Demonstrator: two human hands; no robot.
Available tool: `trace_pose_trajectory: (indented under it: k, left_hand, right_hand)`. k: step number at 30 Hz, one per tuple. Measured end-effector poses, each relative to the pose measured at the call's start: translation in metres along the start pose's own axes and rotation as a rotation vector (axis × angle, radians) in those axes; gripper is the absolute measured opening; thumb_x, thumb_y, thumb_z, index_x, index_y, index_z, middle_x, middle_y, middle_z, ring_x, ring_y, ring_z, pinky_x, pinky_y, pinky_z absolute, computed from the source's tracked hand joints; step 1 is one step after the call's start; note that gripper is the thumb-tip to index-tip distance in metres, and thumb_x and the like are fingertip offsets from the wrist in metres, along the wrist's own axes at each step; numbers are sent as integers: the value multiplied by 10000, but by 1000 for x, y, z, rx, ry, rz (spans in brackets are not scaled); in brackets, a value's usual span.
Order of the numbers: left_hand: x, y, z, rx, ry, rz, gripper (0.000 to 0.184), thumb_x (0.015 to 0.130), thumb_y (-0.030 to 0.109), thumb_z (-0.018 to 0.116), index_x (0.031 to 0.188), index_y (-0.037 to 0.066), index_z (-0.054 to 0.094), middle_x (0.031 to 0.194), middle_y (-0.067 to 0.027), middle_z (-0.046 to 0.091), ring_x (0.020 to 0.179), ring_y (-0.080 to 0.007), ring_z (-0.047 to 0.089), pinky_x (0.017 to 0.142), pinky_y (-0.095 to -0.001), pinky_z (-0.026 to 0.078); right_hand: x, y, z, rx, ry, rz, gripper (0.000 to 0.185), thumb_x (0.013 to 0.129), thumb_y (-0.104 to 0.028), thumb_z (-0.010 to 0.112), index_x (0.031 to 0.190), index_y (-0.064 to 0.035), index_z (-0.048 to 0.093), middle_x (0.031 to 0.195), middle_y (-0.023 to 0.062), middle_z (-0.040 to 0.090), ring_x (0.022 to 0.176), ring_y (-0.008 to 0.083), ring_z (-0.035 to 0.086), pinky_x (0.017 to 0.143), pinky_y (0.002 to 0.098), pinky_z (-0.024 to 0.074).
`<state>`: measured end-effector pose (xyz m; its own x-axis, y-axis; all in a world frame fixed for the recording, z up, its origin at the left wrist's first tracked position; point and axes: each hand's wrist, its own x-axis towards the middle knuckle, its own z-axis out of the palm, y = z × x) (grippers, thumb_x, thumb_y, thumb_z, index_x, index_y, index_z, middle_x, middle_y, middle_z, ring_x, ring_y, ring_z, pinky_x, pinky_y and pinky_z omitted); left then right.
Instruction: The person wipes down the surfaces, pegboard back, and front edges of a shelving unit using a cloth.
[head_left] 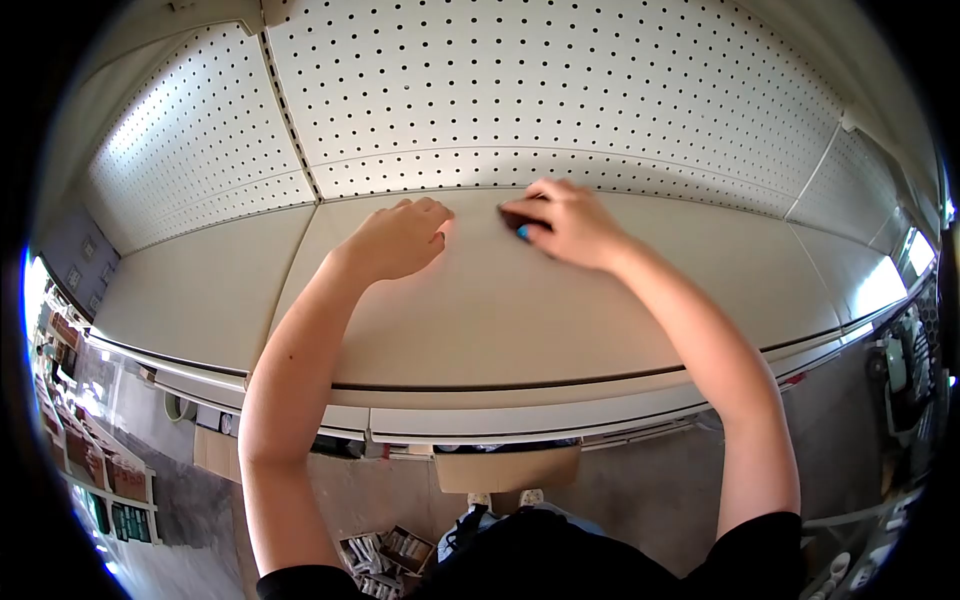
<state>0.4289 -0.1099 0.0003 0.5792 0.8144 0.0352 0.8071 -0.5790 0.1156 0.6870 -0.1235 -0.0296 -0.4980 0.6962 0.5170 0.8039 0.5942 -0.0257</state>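
My right hand is closed around a small dark object at the back of the pale shelf. The object looks flat and block-like, but blur and my fingers hide its exact kind. A bright blue spot shows at my thumb tip; I cannot tell whether it is the nail or part of the object. To the left, my left hand is palm down over the same shelf, fingers loosely bent and thumb apart, with nothing visible in it.
White perforated back panels rise behind the shelf. Below its front edge, a cardboard box lies near my feet, and a box of small packages stands on the floor. Stocked shelving stands at far left.
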Motion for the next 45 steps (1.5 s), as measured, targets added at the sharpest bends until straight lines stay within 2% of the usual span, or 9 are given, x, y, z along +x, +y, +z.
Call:
trace_pose_trajectory:
  k: [5, 17, 23, 25, 29, 33, 37, 43, 45]
  left_hand:
    - [1, -3, 4, 6, 16, 6, 365, 904, 181, 406, 1244, 103, 513, 1269, -49, 522, 1160, -243, 494, 967, -383, 425]
    - [4, 3, -2, 37, 8, -7, 320, 908, 206, 473, 1201, 93, 534, 1197, -80, 560, 1106, -256, 528, 929, -397, 438]
    - [1, 4, 5, 54, 60, 23, 332, 907, 259, 520, 1199, 102, 532, 1190, -87, 555, 1105, -264, 525, 923, -403, 442]
    - [0, 5, 3, 46, 64, 17, 339, 907, 271, 527, 1201, 105, 529, 1186, -87, 553, 1104, -266, 523, 917, -403, 446]
    - [2, 4, 5, 51, 76, 27, 346, 905, 281, 533, 1204, 107, 526, 1182, -87, 551, 1104, -267, 522, 905, -403, 454]
    - [4, 5, 3, 104, 30, 16, 335, 903, 263, 532, 1198, 104, 532, 1189, -82, 551, 1096, -268, 527, 898, -405, 459]
    - [7, -4, 9, 77, 85, 56, 289, 901, 211, 524, 1163, 90, 542, 1146, -79, 570, 1054, -272, 553, 862, -405, 477]
    - [3, -6, 15, 82, 180, 120, 267, 900, 178, 525, 1148, 80, 543, 1122, -78, 581, 1030, -274, 568, 844, -400, 486]
    - [1, 4, 8, 70, 106, 28, 303, 905, 191, 518, 1194, 103, 542, 1179, -73, 560, 1083, -267, 542, 904, -399, 454]
  right_hand:
    - [-13, 63, -7, -58, -78, 324, 344, 839, -230, 584, 1179, -232, 634, 1164, 18, 553, 1121, 191, 503, 973, 372, 384]
    - [-4, -50, -7, 140, -34, -254, 340, 770, -176, 634, 1103, -235, 672, 1064, 23, 569, 983, 216, 557, 850, 393, 427]
    - [1, 7, 0, 93, 5, 41, 343, 789, -206, 595, 1118, -275, 666, 1079, 12, 594, 982, 228, 581, 866, 399, 463]
    - [0, 43, -4, 54, -94, 311, 342, 819, -206, 580, 1148, -255, 657, 1120, 1, 584, 1054, 196, 551, 927, 374, 403]
    - [-8, 52, -7, -51, -104, 356, 320, 864, -179, 538, 1155, -241, 655, 1172, -7, 550, 1145, 168, 479, 979, 373, 329]
    - [-8, 28, -3, 30, -65, 218, 387, 790, -139, 612, 1166, -227, 642, 1126, 38, 563, 1018, 214, 551, 910, 399, 420]
    - [-6, -42, -7, 83, -16, -198, 356, 769, -150, 613, 1113, -228, 666, 1041, 56, 574, 984, 221, 564, 842, 393, 430]
    - [-3, -36, -4, 134, -6, -216, 366, 770, -171, 619, 1128, -233, 657, 1044, 45, 575, 985, 218, 563, 838, 404, 427]
    - [-1, -5, -3, 95, -37, -17, 357, 777, -189, 624, 1126, -256, 660, 1075, 38, 585, 969, 224, 578, 861, 403, 450]
